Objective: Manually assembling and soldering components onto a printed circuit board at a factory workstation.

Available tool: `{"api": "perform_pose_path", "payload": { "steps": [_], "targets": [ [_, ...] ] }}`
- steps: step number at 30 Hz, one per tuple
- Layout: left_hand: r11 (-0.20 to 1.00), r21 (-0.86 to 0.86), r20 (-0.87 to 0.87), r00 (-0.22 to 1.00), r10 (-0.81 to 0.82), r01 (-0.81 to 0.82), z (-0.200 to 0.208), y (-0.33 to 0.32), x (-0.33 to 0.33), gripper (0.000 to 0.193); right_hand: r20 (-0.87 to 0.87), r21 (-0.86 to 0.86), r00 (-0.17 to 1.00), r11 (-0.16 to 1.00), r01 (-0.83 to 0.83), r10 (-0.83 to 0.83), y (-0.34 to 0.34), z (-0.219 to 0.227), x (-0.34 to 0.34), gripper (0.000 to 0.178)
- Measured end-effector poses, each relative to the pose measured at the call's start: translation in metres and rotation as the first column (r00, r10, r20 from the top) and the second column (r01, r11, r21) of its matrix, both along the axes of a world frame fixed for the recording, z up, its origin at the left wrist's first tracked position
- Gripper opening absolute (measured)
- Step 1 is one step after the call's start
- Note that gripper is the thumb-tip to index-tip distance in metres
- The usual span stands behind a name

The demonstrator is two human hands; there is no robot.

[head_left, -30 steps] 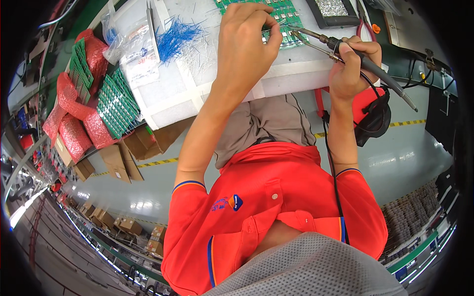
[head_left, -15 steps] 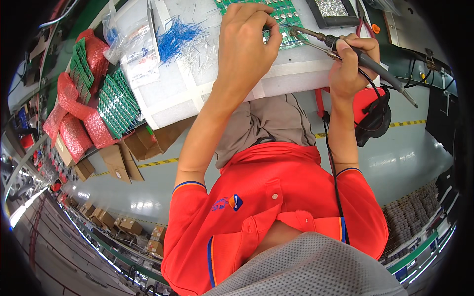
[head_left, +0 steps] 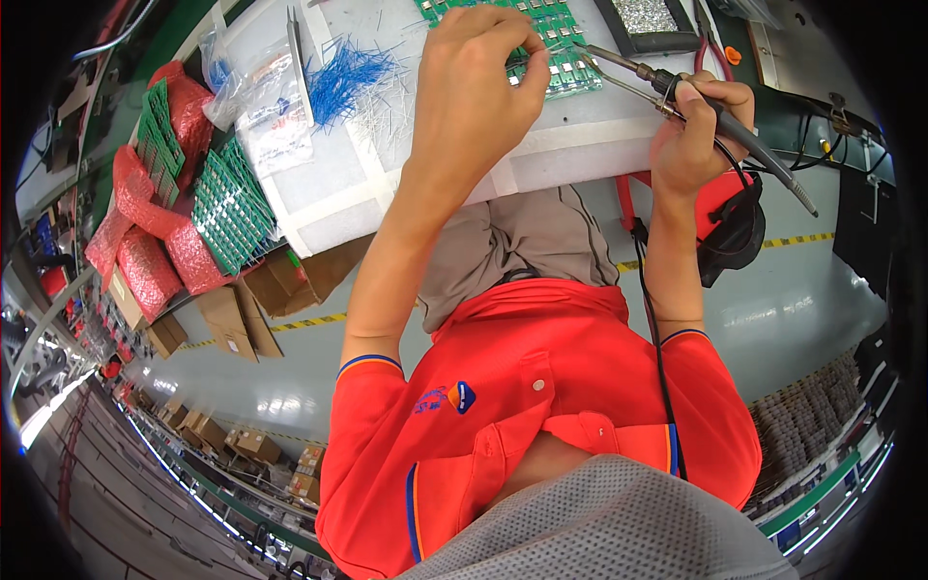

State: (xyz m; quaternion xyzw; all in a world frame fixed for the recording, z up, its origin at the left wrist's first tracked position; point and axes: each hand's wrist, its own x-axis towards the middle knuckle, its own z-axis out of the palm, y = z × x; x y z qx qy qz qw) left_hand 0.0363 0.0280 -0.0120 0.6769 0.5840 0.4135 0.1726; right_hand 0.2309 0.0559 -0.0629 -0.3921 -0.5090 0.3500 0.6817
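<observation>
My right hand grips a soldering iron with a thin metal feed tube alongside its shaft. The iron's tip points left, over a green circuit board panel bearing rows of small metal parts. On the left part of that panel rests my left hand, its thumb and forefinger pinched together; what lies between them is too small to make out. Left of this hand, a pile of blue wires and some loose white wires lie on the white padded work surface.
Metal tweezers lie beside a clear plastic bag. Red bubble wrap and stacked green boards sit at the left. A black-framed tray and red-handled pliers are at the far right. The iron's black cable hangs by my right arm.
My right hand has drawn slightly to the right, and the iron's tip is a little farther from my left fingers. My left hand and the board panel have shifted slightly left.
</observation>
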Motion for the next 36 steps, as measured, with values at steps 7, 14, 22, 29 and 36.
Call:
{"api": "perform_pose_path", "payload": {
  "steps": [7, 14, 22, 29, 36],
  "targets": [
    [0.998, -0.005, -0.115, 0.991, -0.070, 0.070, 0.005, 0.007, 0.004, 0.006, -0.019, 0.034, 1.000, 0.999, 0.002, -0.001, 0.002, -0.005, 0.003, 0.011],
    [0.998, 0.017, -0.150, 0.987, -0.052, 0.055, 0.004, 0.008, 0.005, 0.006, 0.010, 0.021, 0.999, 0.998, -0.051, 0.051, 0.001, -0.004, 0.003, 0.012],
    [0.999, 0.006, -0.118, 0.992, -0.046, 0.047, 0.001, 0.009, 0.006, 0.007, -0.061, 0.024, 0.997, 0.999, -0.042, 0.043, 0.004, -0.014, 0.007, 0.012],
    [0.999, 0.014, -0.090, 0.995, -0.036, 0.037, 0.002, 0.009, 0.007, 0.006, -0.069, 0.024, 0.994, 0.997, -0.079, 0.080, 0.005, -0.011, 0.005, 0.013],
    [0.999, 0.025, -0.127, 0.992, -0.021, 0.024, -0.003, 0.009, 0.005, 0.006, -0.060, -0.020, 0.994, 0.995, -0.094, 0.093, 0.003, -0.011, 0.003, 0.013]
  ]
}}
